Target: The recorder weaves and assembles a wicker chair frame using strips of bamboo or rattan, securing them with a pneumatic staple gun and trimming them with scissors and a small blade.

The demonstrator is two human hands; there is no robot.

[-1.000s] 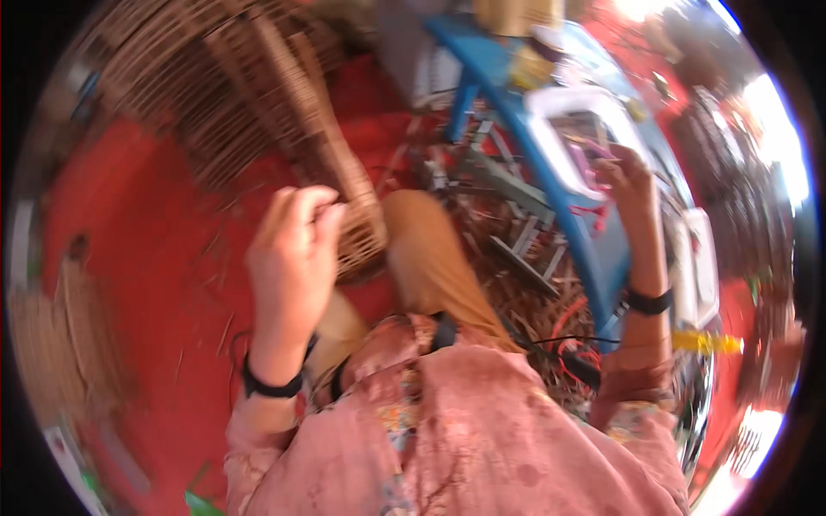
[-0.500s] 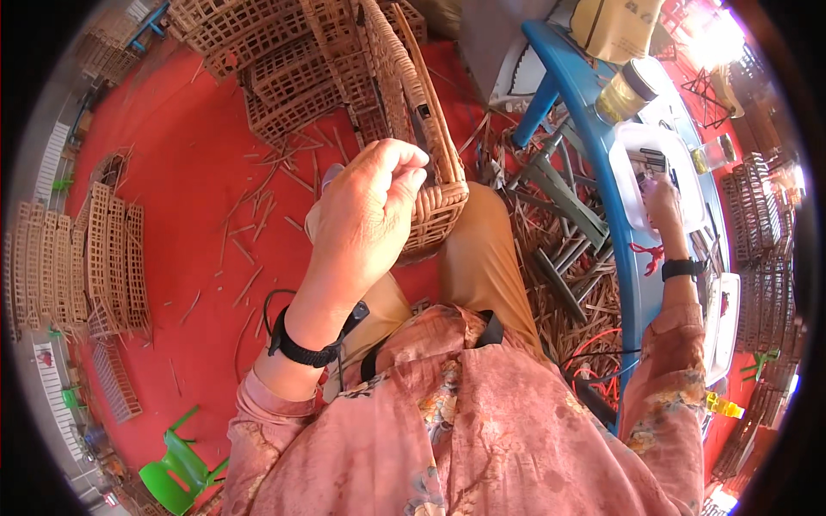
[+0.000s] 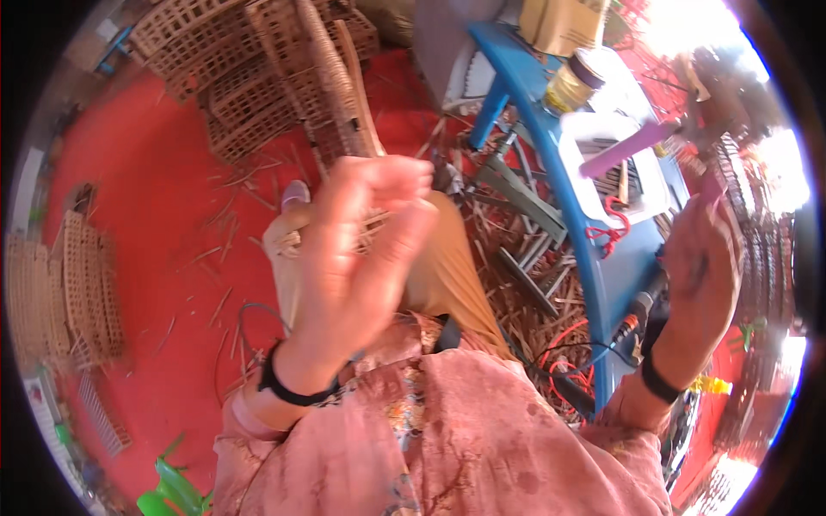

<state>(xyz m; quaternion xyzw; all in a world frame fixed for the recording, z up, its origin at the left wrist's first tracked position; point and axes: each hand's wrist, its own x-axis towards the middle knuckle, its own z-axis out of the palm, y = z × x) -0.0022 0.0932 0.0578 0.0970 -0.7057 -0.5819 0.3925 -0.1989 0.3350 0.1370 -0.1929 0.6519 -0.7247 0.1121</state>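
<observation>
My left hand point(image 3: 357, 245) is raised over my lap, blurred, its fingers curved and the thumb apart from them. Nothing shows in it. Behind that hand is a woven wicker basket point(image 3: 331, 73), standing between my knees and partly hidden by the hand. On the right, my right hand point(image 3: 705, 249) is lifted beside a blue table, smeared by motion. It seems closed on a tool with a purple handle point(image 3: 632, 148), which slants above a white tray point(image 3: 575, 185). The tool's far end is too blurred to make out.
The blue table point(image 3: 615, 331) carries a yellowish jar point(image 3: 572, 82), a red cord point(image 3: 613, 228) and a power tool point(image 3: 632, 322). Lattice panels point(image 3: 249, 103) lie on the red floor among cane scraps. A folding stool point(image 3: 520, 193) stands beside my knee; a green chair point(image 3: 172, 490) is at lower left.
My right hand has come out of the white tray and moved toward me, with a purple-handled tool now above the tray. My left thumb has parted from its fingers. The whole view has shifted.
</observation>
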